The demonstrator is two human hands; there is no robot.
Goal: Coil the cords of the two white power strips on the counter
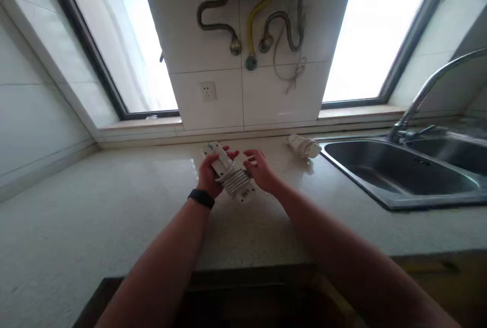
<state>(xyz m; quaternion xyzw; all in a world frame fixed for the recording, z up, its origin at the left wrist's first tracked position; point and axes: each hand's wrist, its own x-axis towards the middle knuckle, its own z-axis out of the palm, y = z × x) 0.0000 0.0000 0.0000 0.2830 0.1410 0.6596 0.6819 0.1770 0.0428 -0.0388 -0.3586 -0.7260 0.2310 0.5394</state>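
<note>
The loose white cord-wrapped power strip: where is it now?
In the head view, that strip lies right of centre on the pale speckled countertop, beyond the right hand and left of the stainless-steel double sink.

Left fingers [211,160] hold a cord-wrapped white power strip [228,169] beside the right fingers [254,157], over a pale counter [133,211].
</note>
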